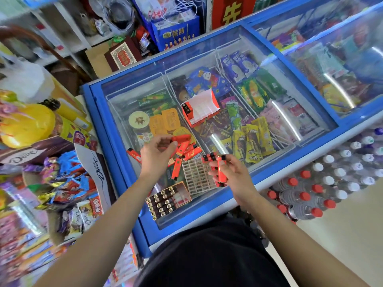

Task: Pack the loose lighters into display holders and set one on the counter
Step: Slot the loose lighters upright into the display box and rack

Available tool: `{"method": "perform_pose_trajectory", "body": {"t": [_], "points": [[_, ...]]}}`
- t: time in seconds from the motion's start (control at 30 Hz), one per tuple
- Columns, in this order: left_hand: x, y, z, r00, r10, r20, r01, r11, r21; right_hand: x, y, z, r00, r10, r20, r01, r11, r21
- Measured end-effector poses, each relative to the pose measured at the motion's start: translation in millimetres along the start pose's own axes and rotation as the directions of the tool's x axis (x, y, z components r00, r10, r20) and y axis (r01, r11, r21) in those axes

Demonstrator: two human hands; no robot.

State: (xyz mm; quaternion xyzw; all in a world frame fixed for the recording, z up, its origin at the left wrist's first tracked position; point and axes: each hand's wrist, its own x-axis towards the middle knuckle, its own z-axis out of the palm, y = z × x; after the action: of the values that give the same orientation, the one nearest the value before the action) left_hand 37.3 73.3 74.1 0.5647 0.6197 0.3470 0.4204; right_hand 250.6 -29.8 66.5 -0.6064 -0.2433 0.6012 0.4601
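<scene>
Nearest us, at six o'clock, is a dark shirt [207, 255], with both forearms reaching over the freezer lid [124, 94]. The left hand [157, 156] pinches one red lighter [180, 139] above the loose pile [186, 155]. The right hand [232, 172] grips a small bunch of lighters [219, 170], caps up. Between the hands lies an empty grid tray [198, 176]. At seven o'clock from the tray sits a box [182, 196] that we judge about two-thirds filled. At twelve o'clock an open red holder [202, 106] carries only a few lighters at one end. We reckon the packing is partway done: the pile remains, and no holder looks finished or set out.
</scene>
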Motion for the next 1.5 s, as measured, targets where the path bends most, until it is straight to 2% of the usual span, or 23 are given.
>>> {"method": "perform_pose_trajectory", "body": {"t": [0.17, 0.33, 0.5, 0.6, 0.87, 0.97, 1.1, 1.27, 1.43, 1.5], "points": [[72, 12, 25, 0.989, 0.138, 0.052, -0.145, 0.97, 0.197, 14, -4, -7, 0.996, -0.084, -0.036, 0.084, 0.996, 0.002], [114, 18, 51, 0.963, 0.226, 0.147, -0.267, 0.875, 0.403, 24, -4, -13, 0.993, -0.115, -0.023, 0.115, 0.993, 0.016], [131, 15, 65, 0.925, 0.283, 0.254, -0.376, 0.783, 0.496, 32, -6, -22, 0.989, -0.12, -0.08, 0.127, 0.989, 0.079], [137, 14, 68, 0.9, 0.349, 0.262, -0.437, 0.701, 0.564, 36, -3, -30, 0.991, -0.088, -0.104, 0.098, 0.991, 0.091], [154, 9, 65, 0.822, 0.421, 0.384, -0.565, 0.514, 0.645, 44, -3, -39, 0.987, -0.066, -0.146, 0.066, 0.998, -0.006], [154, 2, 62, 0.795, 0.473, 0.381, -0.594, 0.477, 0.648, 46, -4, -38, 0.989, -0.044, -0.144, 0.043, 0.999, -0.01], [154, -2, 62, 0.776, 0.499, 0.387, -0.623, 0.507, 0.595, 43, -2, -38, 0.988, -0.044, -0.145, 0.041, 0.999, -0.021], [160, -14, 56, 0.822, 0.404, 0.402, -0.57, 0.586, 0.576, 35, 1, -37, 0.987, -0.038, -0.158, 0.039, 0.999, 0.004], [154, -12, 62, 0.879, 0.351, 0.323, -0.47, 0.529, 0.707, 31, 0, -34, 0.986, -0.027, -0.162, 0.031, 0.999, 0.019], [152, -7, 62, 0.88, 0.32, 0.35, -0.47, 0.49, 0.734, 31, -2, -33, 0.987, -0.031, -0.156, 0.033, 0.999, 0.012]]}}
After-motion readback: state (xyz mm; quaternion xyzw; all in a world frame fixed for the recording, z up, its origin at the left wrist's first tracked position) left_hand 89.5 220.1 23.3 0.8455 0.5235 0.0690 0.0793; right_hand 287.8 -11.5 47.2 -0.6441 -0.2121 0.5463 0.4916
